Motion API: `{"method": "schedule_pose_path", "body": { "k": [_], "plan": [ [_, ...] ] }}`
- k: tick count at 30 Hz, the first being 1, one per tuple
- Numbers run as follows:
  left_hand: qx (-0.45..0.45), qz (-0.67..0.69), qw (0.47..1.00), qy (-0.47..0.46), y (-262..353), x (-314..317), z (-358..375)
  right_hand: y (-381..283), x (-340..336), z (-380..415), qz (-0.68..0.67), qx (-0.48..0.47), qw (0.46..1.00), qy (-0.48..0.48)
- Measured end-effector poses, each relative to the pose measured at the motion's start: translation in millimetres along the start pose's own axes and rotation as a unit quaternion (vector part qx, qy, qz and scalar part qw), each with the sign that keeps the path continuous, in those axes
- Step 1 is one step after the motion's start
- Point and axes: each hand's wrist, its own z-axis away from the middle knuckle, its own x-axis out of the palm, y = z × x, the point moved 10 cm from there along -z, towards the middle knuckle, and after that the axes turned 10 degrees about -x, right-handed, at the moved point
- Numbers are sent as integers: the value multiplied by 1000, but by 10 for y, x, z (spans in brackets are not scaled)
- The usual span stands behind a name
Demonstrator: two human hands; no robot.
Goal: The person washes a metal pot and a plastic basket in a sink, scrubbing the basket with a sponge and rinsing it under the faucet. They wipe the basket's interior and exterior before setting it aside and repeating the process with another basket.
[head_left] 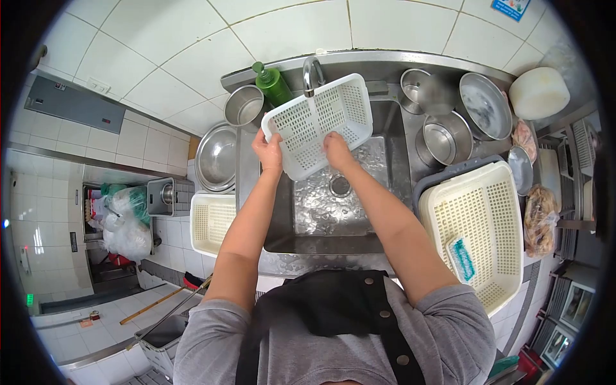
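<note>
A white perforated plastic basket (296, 138) is held tilted over the steel sink (321, 221), under the faucet (312, 72). A thin stream of water runs from the spout into it. My left hand (268, 153) grips the basket's near left corner, thumb over the rim. Inside the basket, my right hand (336, 153) is closed with its fingers against the perforated bottom. Whatever it may hold is hidden beneath the fingers. Water wets the sink floor around the drain (340, 185).
Right of the sink stand stacked cream baskets (491, 212) with a teal-bristled brush (461, 260) inside. Steel pots (444, 141) and a large soapy pan (486, 106) sit behind them. A green pump bottle (273, 86), a pot (244, 106) and steel bowls (218, 157) are at left.
</note>
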Motion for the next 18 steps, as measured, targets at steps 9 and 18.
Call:
{"method": "schedule_pose_path", "body": {
  "k": [9,18],
  "plan": [
    [40,40,998,8,-97,92,14,293,-67,202,-99,45,993,42],
    [31,37,999,-15,-76,233,63,17,-255,326,11,52,996,69]
  ]
}}
